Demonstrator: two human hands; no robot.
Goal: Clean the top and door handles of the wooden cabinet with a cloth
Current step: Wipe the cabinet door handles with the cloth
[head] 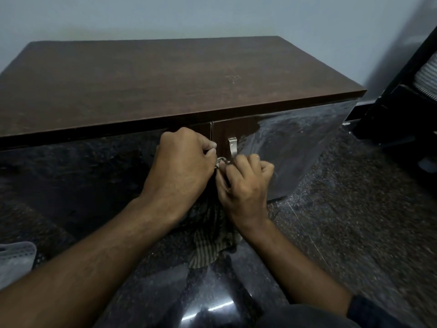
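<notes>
A low wooden cabinet point(165, 76) with a dark brown top and two glossy doors stands against the wall. A metal handle point(232, 146) shows on the right door, its lower end covered by my right hand point(243, 185). My left hand point(184, 162) is fisted in front of the left door's edge, hiding whatever is behind it. Both hands pinch a striped cloth point(210, 242) between them at the door seam; the rest of the cloth hangs down below my wrists.
A pale wall rises behind the cabinet. A dark speckled floor point(354, 221) spreads to the right and below. A black frame-like object point(406, 107) leans at the right edge. Some grey perforated fabric point(16, 259) lies at the lower left.
</notes>
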